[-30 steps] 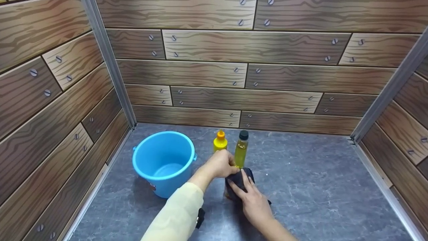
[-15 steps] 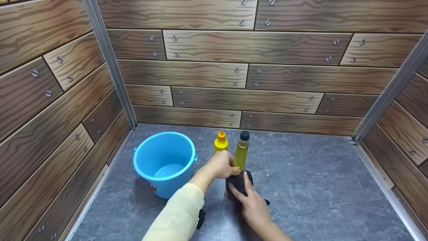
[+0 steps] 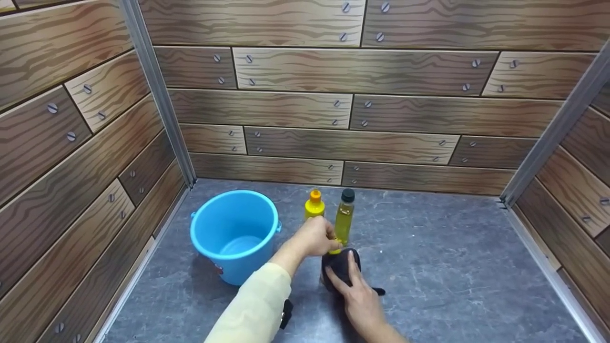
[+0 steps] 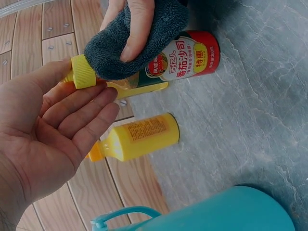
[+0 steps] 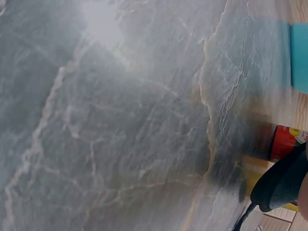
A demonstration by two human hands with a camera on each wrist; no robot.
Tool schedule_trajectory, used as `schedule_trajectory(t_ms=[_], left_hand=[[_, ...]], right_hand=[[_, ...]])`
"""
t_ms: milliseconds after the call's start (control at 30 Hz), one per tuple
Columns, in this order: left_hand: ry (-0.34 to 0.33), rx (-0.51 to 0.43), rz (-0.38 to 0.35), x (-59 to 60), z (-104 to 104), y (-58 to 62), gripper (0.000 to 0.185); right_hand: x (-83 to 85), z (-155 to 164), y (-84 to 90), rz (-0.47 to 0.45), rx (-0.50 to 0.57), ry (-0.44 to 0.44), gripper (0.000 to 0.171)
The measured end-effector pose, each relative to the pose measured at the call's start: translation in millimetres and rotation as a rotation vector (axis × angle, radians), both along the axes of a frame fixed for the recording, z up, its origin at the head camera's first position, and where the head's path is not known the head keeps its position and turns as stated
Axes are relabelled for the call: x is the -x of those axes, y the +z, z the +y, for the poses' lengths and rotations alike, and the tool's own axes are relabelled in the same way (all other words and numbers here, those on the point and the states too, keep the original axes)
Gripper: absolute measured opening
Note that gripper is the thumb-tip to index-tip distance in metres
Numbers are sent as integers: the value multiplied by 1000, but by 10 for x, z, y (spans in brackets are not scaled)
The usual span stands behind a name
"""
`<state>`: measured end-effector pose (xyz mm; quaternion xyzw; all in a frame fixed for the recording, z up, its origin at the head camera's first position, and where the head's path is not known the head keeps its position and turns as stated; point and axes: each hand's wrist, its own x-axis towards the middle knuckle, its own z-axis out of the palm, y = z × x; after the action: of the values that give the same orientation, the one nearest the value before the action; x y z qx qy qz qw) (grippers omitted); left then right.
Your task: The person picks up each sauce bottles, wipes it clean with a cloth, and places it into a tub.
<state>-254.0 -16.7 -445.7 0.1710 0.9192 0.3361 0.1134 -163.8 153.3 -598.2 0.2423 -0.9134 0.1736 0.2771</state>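
A ketchup bottle (image 4: 190, 55) with a red-and-white label stands upright on the grey tabletop, largely covered by a dark cloth (image 4: 130, 41). My left hand (image 3: 314, 236) pinches its yellow cap (image 4: 83, 71) between thumb and forefinger; in the left wrist view its other fingers extend loosely. Holding the cloth round the bottle's upper part is my right hand (image 3: 363, 300), fingers spread over the fabric. One cloth corner (image 3: 379, 291) hangs out to the right. In the right wrist view only the red bottle base (image 5: 284, 142) and part of the cloth (image 5: 276, 187) show.
Behind the hands stand a yellow squeeze bottle (image 3: 314, 208) with an orange top and a dark-capped oil bottle (image 3: 344, 221). A blue bucket (image 3: 234, 228) is on the left. A small black object (image 3: 286, 313) shows beside the left sleeve. Wood-patterned walls enclose three sides.
My right hand and the cloth have shifted slightly toward me and down, baring more of the yellow cap. My left hand stays at the cap. The head view has tilted up a little.
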Motion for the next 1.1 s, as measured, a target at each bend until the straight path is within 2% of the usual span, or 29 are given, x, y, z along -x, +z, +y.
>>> schedule_trajectory(t_ms=[133,400,633,1100], left_hand=[[-2,-5,-11,1,0,8,17],[-18,11,16,1,-5,25,21],[-5,3,-5,-13,-14,2,19],[5,-5,3,5,-5,1,22]], right_hand=[[-12,8,2,-37,-12,-5,79],[-36,18,56,-137,-37,-12,74],[-61,30,-25,-145,-44,0,74],[-85,44,-142,-144,-93,-12,70]])
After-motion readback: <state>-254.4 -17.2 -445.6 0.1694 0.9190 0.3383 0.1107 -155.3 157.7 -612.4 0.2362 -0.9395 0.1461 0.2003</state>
